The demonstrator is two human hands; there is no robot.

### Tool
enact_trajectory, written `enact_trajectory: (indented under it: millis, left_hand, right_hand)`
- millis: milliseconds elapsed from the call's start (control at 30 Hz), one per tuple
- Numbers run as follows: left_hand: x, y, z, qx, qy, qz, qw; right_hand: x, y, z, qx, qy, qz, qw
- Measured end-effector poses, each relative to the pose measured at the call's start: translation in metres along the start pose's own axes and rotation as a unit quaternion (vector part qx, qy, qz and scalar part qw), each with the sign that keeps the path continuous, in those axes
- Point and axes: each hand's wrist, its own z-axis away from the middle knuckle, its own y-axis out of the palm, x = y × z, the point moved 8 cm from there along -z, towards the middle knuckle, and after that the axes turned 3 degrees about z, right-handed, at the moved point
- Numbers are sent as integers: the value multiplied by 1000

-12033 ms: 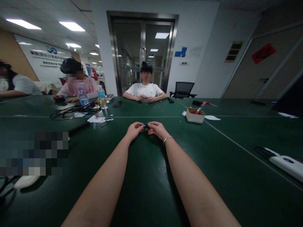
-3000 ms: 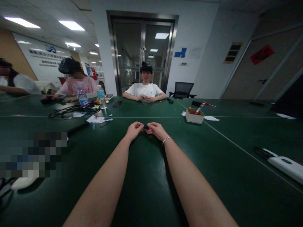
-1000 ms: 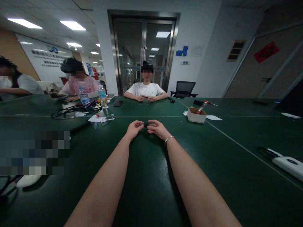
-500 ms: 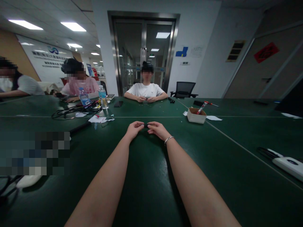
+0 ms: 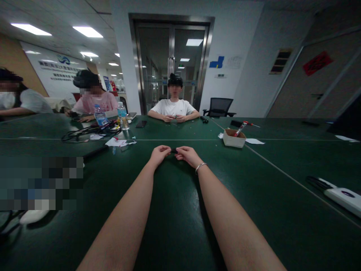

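Note:
Both my arms reach forward over the dark green table (image 5: 175, 195). Between my fingertips is a small black object (image 5: 173, 150), too small to make out in detail. My left hand (image 5: 160, 155) pinches its left end. The right end is pinched by my right hand (image 5: 187, 155), with a silver bracelet (image 5: 200, 168) on that wrist. The fingertips of the two hands are a short gap apart, with the object spanning it.
Beyond my hands a person in white (image 5: 174, 108) sits across the table. A small box (image 5: 234, 140) with a red-handled tool stands right. Bottles (image 5: 123, 117), black cables (image 5: 93, 131) and paper scraps (image 5: 116, 142) lie left. A white device (image 5: 344, 197) rests far right.
The small black object and my fingertips have shifted very slightly. My arms are almost where they were.

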Motion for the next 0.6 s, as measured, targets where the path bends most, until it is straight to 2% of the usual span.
enact_trajectory:
  millis: [167,467,600]
  left_hand:
    - [5,-1,-2,-1,-16,39,999]
    - [1,-1,2,15,8,52,999]
    - [-1,-1,3,17,13,49,999]
  right_hand:
    - [0,-1,-1,-5,-4,-8,1000]
    - [6,1,4,12,-16,-32,999]
    - [4,3,4,20,-1,3,1000]
